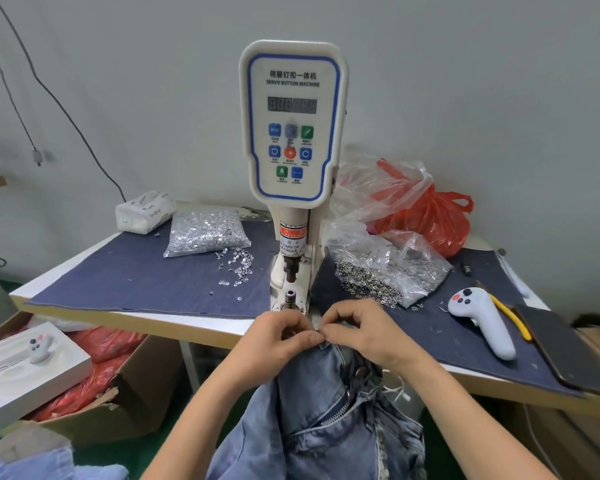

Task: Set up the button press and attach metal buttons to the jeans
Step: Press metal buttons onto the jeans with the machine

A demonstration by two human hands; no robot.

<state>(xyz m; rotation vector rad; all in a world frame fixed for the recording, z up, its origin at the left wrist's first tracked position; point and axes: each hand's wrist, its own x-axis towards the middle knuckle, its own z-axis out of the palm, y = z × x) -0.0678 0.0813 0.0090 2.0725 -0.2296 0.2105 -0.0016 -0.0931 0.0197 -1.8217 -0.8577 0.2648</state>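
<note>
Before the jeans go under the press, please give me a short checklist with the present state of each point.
1. Both hands grip the jeans at the waistband: ok.
2. Waistband lies on the lower die: not ok, it is in front of it.
3. Fingers away from the punch: ok.
4. Loose tacks on the cloth, left of the machine: ok.
5. Tack or button loaded in the die: cannot tell.
6. Display shows a reading: cannot tell, blurred.

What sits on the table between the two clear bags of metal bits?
In the head view, the white button press stands between the bag of tacks and the bag of button caps, with loose tacks scattered beside it.
</note>
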